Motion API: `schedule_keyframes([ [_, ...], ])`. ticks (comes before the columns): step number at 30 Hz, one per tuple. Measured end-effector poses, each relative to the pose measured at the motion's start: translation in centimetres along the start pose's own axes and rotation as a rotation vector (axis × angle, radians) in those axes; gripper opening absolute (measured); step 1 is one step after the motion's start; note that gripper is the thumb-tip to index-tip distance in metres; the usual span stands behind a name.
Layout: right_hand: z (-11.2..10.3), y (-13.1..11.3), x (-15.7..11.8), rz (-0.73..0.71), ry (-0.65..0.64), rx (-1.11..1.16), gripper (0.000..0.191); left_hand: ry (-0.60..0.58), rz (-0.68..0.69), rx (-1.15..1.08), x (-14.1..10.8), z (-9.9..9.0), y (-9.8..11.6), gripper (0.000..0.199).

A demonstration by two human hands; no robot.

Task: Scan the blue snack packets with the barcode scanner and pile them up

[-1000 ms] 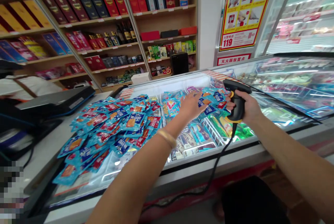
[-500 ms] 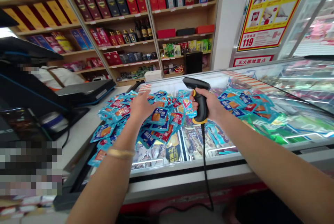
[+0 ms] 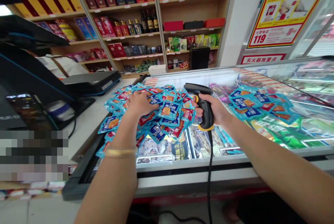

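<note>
My right hand (image 3: 211, 107) is wrapped round the grip of a black and yellow barcode scanner (image 3: 205, 110), held upright above the glass with its cable hanging down. On the left, a heap of small blue and red snack packets (image 3: 168, 110) covers the freezer's glass top. My left hand (image 3: 139, 103), a gold bangle on its wrist, lies on that heap with the thumb apart; its fingertips are partly hidden among the packets. A smaller group of the same packets (image 3: 246, 102) lies on the glass beyond my right hand.
Under the glass of the chest freezer (image 3: 169, 178) are wrapped goods. A flat black device (image 3: 91, 83) and a dark screen stand sit on the counter at left. Shelves of boxes and bottles (image 3: 150, 22) stand behind. The scanner cable (image 3: 209, 182) runs down the freezer front.
My left hand has come down from above the heap onto the packets. My right hand still grips the scanner. The view has shifted slightly.
</note>
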State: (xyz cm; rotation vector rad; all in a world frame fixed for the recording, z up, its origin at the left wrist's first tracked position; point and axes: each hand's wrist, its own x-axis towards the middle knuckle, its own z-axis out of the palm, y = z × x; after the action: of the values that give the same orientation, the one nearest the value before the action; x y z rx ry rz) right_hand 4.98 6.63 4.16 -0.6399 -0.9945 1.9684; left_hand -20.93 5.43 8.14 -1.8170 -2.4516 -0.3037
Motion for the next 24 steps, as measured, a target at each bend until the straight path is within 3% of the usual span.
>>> schedule_keyframes([
  [6, 0.10, 0.15, -0.03, -0.001, 0.011, 0.006, 0.020, 0.011, -0.027, -0.031, -0.25, -0.03, 0.35, 0.054],
  [12, 0.15, 0.44, -0.01, 0.009, -0.003, -0.020, 0.022, 0.054, 0.023, -0.068, -0.61, -0.38, 0.65, 0.046],
  [19, -0.06, 0.62, 0.15, -0.023, -0.023, -0.026, 0.024, 0.023, 0.068, -0.206, -0.61, -0.73, 0.97, 0.032],
  [22, 0.00, 0.55, 0.09, -0.016, -0.027, -0.025, 0.022, 0.087, 0.083, -0.297, -0.39, -0.51, 0.82, 0.030],
  [24, 0.10, 0.45, 0.01, -0.007, -0.021, -0.019, 0.021, 0.201, 0.093, -0.404, -0.24, -0.30, 0.78, 0.030],
])
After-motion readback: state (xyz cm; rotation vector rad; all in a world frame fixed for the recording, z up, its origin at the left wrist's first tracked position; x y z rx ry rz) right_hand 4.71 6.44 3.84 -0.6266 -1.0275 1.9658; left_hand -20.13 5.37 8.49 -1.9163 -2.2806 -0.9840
